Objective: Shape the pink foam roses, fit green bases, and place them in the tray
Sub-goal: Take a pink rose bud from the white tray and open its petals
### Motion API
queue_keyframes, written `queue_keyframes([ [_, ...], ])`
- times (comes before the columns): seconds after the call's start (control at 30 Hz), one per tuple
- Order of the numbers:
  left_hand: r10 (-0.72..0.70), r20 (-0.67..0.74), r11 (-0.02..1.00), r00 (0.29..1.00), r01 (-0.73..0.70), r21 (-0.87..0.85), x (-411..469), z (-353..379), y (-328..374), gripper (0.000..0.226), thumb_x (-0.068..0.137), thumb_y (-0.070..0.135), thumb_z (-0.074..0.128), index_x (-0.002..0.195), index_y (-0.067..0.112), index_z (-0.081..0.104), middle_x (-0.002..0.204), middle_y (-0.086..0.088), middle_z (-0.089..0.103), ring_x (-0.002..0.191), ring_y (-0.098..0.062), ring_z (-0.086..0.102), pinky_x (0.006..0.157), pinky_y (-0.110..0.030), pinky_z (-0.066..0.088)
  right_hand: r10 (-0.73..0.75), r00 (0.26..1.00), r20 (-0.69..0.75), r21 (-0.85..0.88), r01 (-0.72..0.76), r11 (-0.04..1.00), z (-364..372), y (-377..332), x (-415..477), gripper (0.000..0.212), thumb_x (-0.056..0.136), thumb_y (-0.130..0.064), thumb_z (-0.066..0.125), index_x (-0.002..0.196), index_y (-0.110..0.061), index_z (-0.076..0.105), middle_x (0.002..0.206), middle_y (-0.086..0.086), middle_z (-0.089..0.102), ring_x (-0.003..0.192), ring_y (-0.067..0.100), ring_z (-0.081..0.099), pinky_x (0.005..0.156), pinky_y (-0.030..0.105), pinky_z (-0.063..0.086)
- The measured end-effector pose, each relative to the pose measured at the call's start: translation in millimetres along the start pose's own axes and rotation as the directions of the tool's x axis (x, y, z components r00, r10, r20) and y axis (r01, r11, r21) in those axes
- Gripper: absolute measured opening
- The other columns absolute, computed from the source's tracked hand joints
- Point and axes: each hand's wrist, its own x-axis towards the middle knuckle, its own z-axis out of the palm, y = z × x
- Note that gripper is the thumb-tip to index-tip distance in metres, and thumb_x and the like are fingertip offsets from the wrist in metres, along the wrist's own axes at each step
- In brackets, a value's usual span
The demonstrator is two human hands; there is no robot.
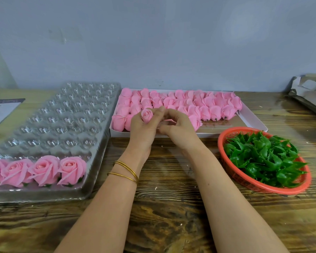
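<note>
Over the counter (pixel 171 207), left grip (pixel 142 128) clamps an upright rose (pixel 147 115); right grip (pixel 177 125), curled on I cannot tell what, is nearer the green bases (pixel 263 157).

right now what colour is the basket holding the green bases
Orange-red plastic mesh basket; the head view, the only one, shows it clearly.

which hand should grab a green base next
The right hand: the red basket of green bases sits on its side of the table, nearer to it, while the left hand grips the rose.
</note>
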Motion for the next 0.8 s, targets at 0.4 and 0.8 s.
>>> queue_keyframes([
  [0.4,0.198,0.061,0.922,0.978,-0.207,0.329,-5.9,3.4,1.6,0.027,0.094,0.018,0.065,0.075,0.038,0.068,0.070,0.018,0.071,0.068,0.005,0.065,0.058,-0.011,0.048,-0.030,0.991,-0.134,0.018,0.033,0.999,1.6,-6.7,-0.9,0.027,0.084,-0.017,0.075,0.103,0.000,0.065,0.095,0.020,0.069,0.084,0.020,0.063,0.069,0.028,0.056],
  [0.8,0.237,0.073,0.907,0.969,-0.248,0.341,-7.4,3.5,0.9,0.025,0.093,0.024,0.066,0.072,0.037,0.069,0.071,0.016,0.072,0.070,0.003,0.065,0.063,-0.014,0.050,0.006,0.992,-0.128,0.004,-0.005,1.000,0.0,-6.5,-1.6,0.022,0.084,-0.014,0.075,0.101,-0.003,0.066,0.101,0.023,0.068,0.090,0.025,0.062,0.085,0.044,0.056],
])
